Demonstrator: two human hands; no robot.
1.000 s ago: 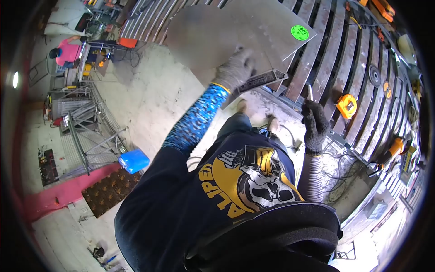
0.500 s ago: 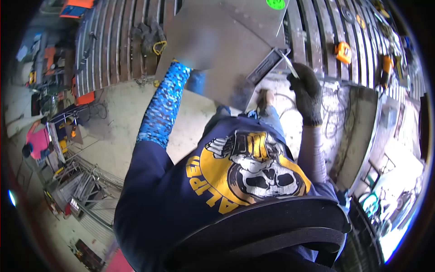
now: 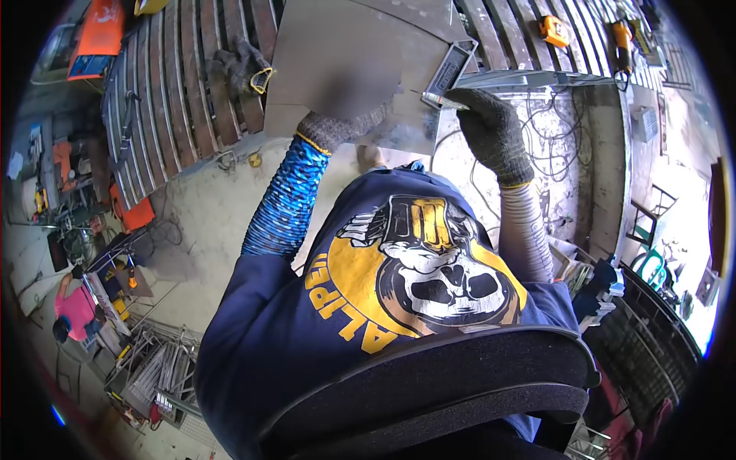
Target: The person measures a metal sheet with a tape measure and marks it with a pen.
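Observation:
My left hand (image 3: 341, 129), in a grey knit glove, lies along the near edge of a flat metal plate (image 3: 307, 46) with its fingers stretched to the right; a blur hides part of it. My right hand (image 3: 494, 130), gloved alike, is closed on a slim silver pen-like tool (image 3: 443, 101). The tool points left, its tip at the near end of a short dark bar (image 3: 449, 70) with light edges. This bar lies at a slant on the plate's right side.
The plate rests on a slatted metal bench (image 3: 172, 92). A spare glove (image 3: 241, 67) lies left of it; an orange tape measure (image 3: 553, 31) and an orange-and-black tool (image 3: 622, 42) lie to the right. Cables (image 3: 552, 130) run over the floor. A person in pink (image 3: 75, 310) is far left.
My right hand has shifted left, and the tool's tip went from the bar's far end to its near end. My left hand now shows at the plate's near edge. The view has tilted.

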